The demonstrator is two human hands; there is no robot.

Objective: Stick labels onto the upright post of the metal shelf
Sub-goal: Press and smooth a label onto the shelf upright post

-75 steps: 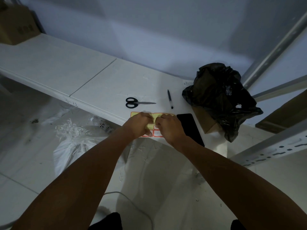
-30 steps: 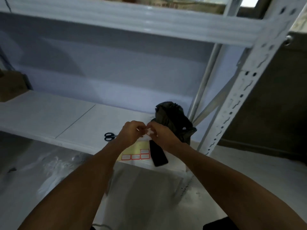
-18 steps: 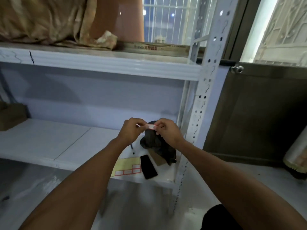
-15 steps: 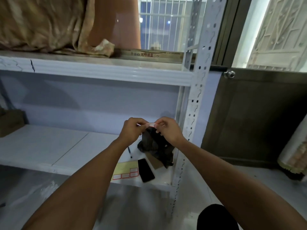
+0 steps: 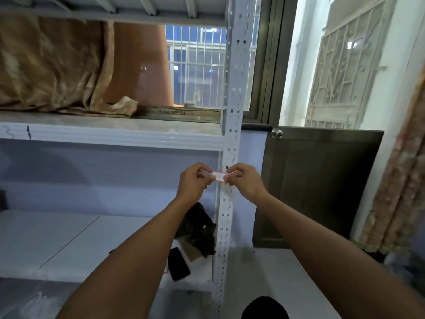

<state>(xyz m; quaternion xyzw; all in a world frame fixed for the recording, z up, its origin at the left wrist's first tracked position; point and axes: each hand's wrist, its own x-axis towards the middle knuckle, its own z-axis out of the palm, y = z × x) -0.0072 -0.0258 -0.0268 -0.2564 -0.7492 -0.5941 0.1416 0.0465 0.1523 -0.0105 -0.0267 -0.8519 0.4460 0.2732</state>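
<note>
A small white label with a red border (image 5: 218,176) is stretched between both hands. My left hand (image 5: 194,182) pinches its left end and my right hand (image 5: 245,180) pinches its right end. The label hangs just in front of the white perforated upright post (image 5: 233,93) of the metal shelf, a little below the middle shelf board (image 5: 110,135). I cannot tell whether the label touches the post. A red-edged corner of the label sheet (image 5: 165,269) shows on the lower shelf, mostly hidden by my left forearm.
On the lower shelf (image 5: 57,240) lie a black phone (image 5: 179,264) and a black plastic bag (image 5: 198,229) over a cardboard box. A brown cloth (image 5: 53,65) covers goods on the middle shelf. A dark door with a knob (image 5: 276,133) stands to the right.
Both hands peeled a label from the sheet on the lower shelf, lifted it, and carried it up and right to the post. The view has tilted upward.
</note>
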